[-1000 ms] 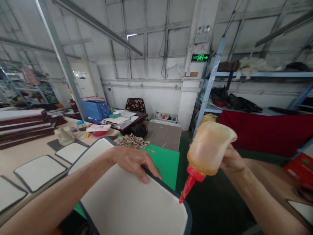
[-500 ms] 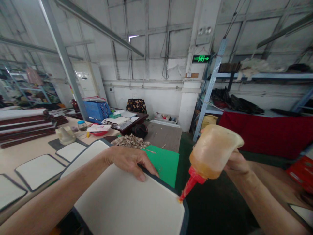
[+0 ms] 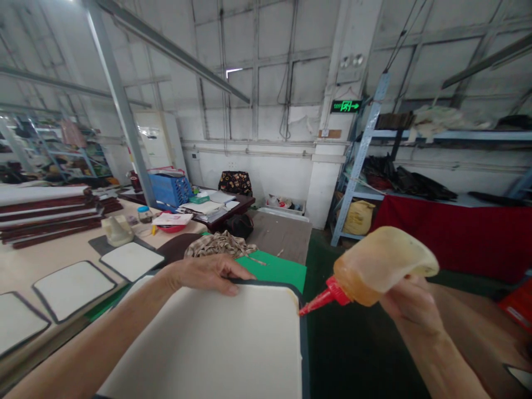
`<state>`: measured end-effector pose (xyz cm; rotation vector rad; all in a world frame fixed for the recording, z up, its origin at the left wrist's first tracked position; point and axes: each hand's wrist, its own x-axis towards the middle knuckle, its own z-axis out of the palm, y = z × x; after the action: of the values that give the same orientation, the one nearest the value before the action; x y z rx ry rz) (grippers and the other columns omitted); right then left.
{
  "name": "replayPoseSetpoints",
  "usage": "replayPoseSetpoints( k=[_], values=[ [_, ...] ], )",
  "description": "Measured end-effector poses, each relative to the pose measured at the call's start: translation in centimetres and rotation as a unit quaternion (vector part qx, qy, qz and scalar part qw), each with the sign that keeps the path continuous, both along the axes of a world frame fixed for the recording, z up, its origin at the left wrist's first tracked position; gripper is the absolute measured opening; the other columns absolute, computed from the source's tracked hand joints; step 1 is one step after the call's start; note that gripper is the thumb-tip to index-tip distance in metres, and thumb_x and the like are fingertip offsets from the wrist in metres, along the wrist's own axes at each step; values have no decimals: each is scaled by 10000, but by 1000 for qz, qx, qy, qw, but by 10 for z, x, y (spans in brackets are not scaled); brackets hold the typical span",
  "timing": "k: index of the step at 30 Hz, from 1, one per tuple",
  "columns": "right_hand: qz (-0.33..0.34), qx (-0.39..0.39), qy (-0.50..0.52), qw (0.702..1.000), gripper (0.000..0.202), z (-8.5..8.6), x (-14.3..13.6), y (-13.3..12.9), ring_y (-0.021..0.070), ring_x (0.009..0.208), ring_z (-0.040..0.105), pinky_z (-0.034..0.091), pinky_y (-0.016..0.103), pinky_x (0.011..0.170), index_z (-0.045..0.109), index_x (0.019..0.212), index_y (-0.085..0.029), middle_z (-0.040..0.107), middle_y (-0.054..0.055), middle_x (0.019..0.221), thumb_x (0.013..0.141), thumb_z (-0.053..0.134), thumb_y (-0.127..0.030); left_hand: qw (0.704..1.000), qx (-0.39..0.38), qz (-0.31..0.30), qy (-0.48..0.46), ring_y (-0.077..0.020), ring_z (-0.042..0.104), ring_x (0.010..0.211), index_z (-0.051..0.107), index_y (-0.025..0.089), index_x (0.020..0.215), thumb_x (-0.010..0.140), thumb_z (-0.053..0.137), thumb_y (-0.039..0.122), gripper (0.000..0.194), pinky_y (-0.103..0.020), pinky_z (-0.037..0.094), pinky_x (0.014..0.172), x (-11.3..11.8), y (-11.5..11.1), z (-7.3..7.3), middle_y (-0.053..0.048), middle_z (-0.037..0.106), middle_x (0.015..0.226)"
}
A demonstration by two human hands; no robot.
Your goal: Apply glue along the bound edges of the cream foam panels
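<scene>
Item: one white panel [image 3: 220, 343] with a dark border, lying below the left hand [image 3: 211, 272] and running down out of the lower edge of the view. The hand is clamping the panel at its far edge, the thumb resting on the white face and the fingers reaching over the border; the fingertips are hiding behind that edge.

Item: one squeeze bottle [image 3: 380, 266], cloudy, with amber liquid gathering toward the neck. The right hand [image 3: 415, 302] is closing around it from beneath and the right, most of the fingers hiding behind its body. The bottle is lying tilted above and to the left of that grip, its red nozzle [image 3: 320, 302] pointing down and left. The tip is standing at the panel's right border, just below the far right corner; whether it is touching cannot be told.

Item: three smaller panels, dark-edged, lying apart from one another on the table [image 3: 62, 252], to the left of the left arm.

Item: one pale jug [image 3: 117, 230], standing beyond the smaller panels.

Item: one jar [image 3: 144, 215], blue-lidded, standing near the jug.

Item: one checked cloth [image 3: 220, 245], lying crumpled just beyond the left hand, beside a green sheet [image 3: 276, 269].
</scene>
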<state>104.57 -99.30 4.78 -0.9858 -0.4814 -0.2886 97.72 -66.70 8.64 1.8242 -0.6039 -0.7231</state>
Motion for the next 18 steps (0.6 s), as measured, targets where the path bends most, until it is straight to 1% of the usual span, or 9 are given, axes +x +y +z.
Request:
replayPoseSetpoints(
  k=[4,8,10,13,16,18],
  values=[
    [-3,3,2,1000,499,-2,-1,4,192,525,633,534,234,521,660,935,-263,677,10,659,468,826,-208,998,-33,37,31,-246,621,993,611,86,1198,808,621,366,481,-272,471,851,-2,4,-11,-73,687,1093],
    [-4,14,16,1000,462,-7,-3,5,198,532,637,533,238,492,670,875,-262,693,19,723,442,812,-188,995,-60,60,60,-238,632,986,612,113,1206,793,647,349,477,-275,488,837,0,11,-22,-78,696,1076],
    [-5,18,20,1000,445,-10,-5,6,194,511,631,525,224,473,672,846,-262,675,2,650,432,804,-169,993,-70,65,71,-235,646,961,628,128,1189,780,665,337,461,-284,498,833,1,14,-27,-85,701,1064],
    [1,23,21,1000,440,-14,-7,6,177,501,624,520,196,495,672,826,-274,629,-34,543,427,794,-133,991,-80,75,80,-238,656,942,634,131,1182,779,667,324,448,-309,505,842,2,17,-34,-98,700,1065],
    [-3,10,19,1000,407,-21,-6,3,182,529,631,531,216,528,672,827,-288,644,-30,582,458,794,-170,988,-98,84,83,-244,655,950,631,129,1185,782,659,318,445,-323,512,844,1,18,-39,-100,698,1071],
    [0,-23,16,1000,350,-29,-3,0,216,571,642,554,290,567,672,836,-303,676,-6,681,508,780,-251,986,-107,91,86,-247,656,955,631,129,1186,779,660,311,446,-322,518,838,1,19,-41,-101,699,1067]
  ],
)
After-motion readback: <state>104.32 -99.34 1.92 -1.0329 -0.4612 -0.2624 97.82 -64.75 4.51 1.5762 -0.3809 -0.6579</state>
